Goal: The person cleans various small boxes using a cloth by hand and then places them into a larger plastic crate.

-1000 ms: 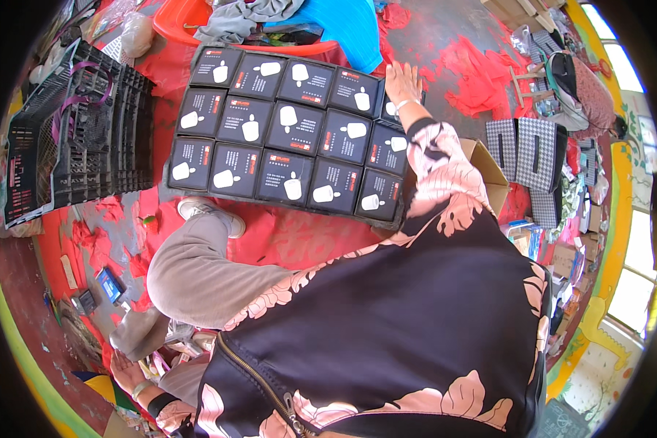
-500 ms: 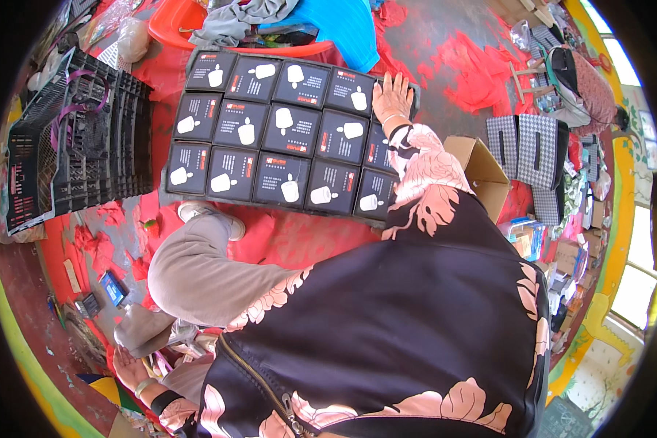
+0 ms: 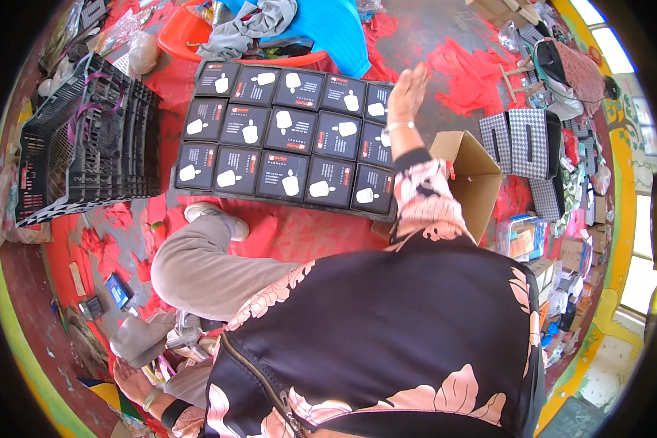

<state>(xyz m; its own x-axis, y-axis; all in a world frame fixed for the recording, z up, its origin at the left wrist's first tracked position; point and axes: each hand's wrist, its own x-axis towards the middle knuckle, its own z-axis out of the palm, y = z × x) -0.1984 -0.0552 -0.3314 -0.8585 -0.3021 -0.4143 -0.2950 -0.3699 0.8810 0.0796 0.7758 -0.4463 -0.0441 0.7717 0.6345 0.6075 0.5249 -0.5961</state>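
Note:
A block of several black boxes [image 3: 281,175], each printed with a white mug, stands packed in rows in front of me. A dark rim [image 3: 226,195] shows along their near edge. My right hand [image 3: 407,96] is raised at the far right corner of the block, fingers stretched out, holding nothing. It hides part of the rightmost boxes; whether its edge touches them I cannot tell. Low at the left, my left hand [image 3: 130,381] hangs beside my leg, its fingers loosely extended and partly in shadow, with nothing visible in it.
An open cardboard box [image 3: 474,171] stands just right of my right forearm. To the left is a black plastic crate [image 3: 124,157] with purple straps. A red basin [image 3: 179,36] with cloths lies beyond the boxes. Checked bags [image 3: 522,142] sit at the right.
My right hand has gone from lying flat on the corner boxes to being raised on edge beside them, uncovering a corner box. My left hand stays low by my leg.

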